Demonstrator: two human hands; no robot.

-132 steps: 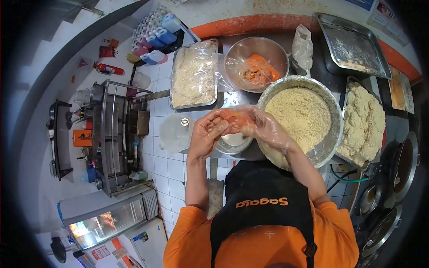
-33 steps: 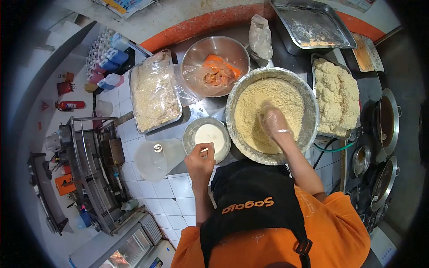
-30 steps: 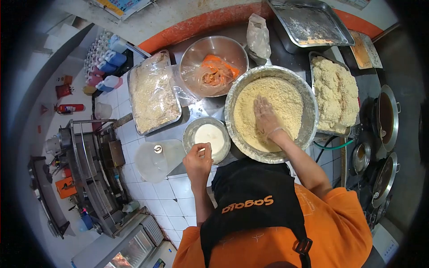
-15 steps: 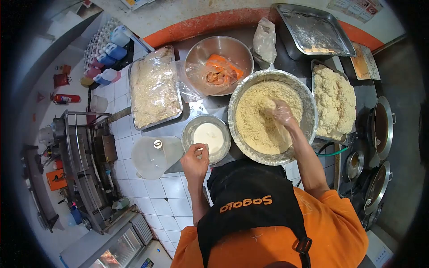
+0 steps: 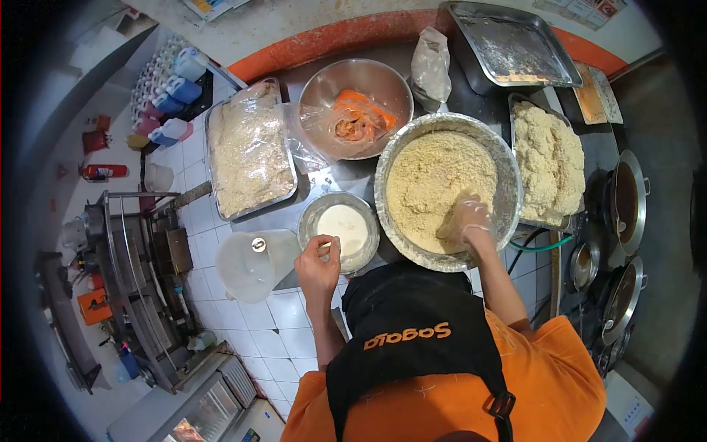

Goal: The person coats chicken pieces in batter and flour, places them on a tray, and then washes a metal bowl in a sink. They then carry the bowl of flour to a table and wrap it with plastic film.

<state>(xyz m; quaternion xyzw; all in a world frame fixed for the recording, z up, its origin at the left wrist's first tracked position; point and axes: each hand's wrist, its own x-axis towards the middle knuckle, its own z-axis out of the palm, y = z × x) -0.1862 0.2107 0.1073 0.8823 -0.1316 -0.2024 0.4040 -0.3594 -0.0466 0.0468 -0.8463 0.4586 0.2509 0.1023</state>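
One upward-facing crumb bowl (image 5: pixel 508 189), right hand (image 5: pixel 470 218) inside

Pretty well lit overall, though glare gets thrown off the steel counter (image 5: pixel 322 180) and the clear plastic film (image 5: pixel 259 110). The grey wall (image 5: pixel 658 125) on the right is left kinda dim. Edges are bent hard by fisheye, corners swallowed in black.

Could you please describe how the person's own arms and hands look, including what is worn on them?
Both arms have short, plain orange fabric sleeves, with the forearms uncovered. The right hand wears a thin, transparent, wrinkled plastic glove that ends about the wrist. The left hand shows no glove. I see no markings on the sleeves.
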